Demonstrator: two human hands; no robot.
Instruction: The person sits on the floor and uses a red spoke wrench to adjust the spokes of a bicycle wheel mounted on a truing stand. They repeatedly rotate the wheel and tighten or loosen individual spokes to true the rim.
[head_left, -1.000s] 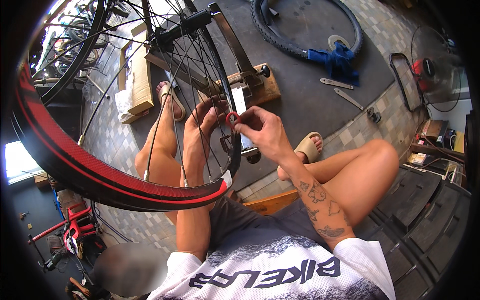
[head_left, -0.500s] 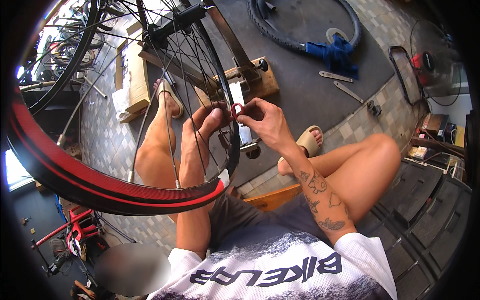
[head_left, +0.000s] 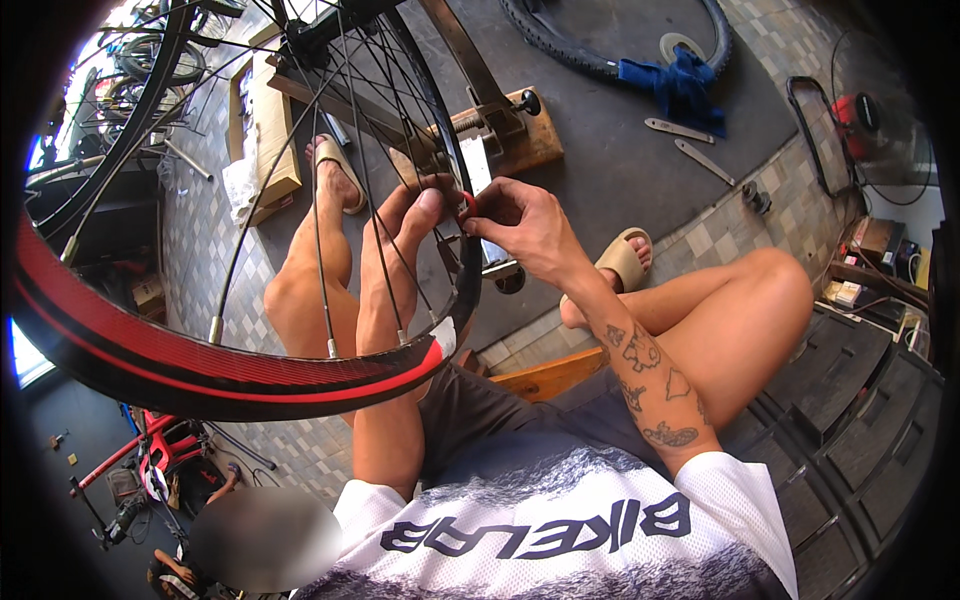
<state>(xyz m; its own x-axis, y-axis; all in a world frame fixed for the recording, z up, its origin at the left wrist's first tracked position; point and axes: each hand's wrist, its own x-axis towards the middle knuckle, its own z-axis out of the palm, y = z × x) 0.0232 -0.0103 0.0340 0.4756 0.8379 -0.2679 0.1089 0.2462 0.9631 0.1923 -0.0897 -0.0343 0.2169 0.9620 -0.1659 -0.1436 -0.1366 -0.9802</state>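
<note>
A black bicycle wheel with a red-striped rim [head_left: 250,375] stands in front of me in a metal truing stand [head_left: 455,60] on a wooden base [head_left: 530,145]. Between the thumb and fingers of my right hand [head_left: 535,232] is a small red spoke wrench [head_left: 469,202], held against the rim's right side. My left hand [head_left: 400,225] reaches among the spokes from the inner side. Its thumb and fingers are closed close to the wrench; what they grip there is hidden.
On the dark mat lie a loose tyre [head_left: 565,60], a blue cloth [head_left: 680,95] and two flat metal wrenches [head_left: 705,162]. An open cardboard box [head_left: 270,150] sits to the left. Black drawers [head_left: 850,430] stand at the right. Another person's arm [head_left: 225,483] shows at lower left.
My right hand has moved slightly left, bringing the red spoke wrench up to the rim. The wheel's spokes have shifted a little; my left hand stays at nearly the same place.
</note>
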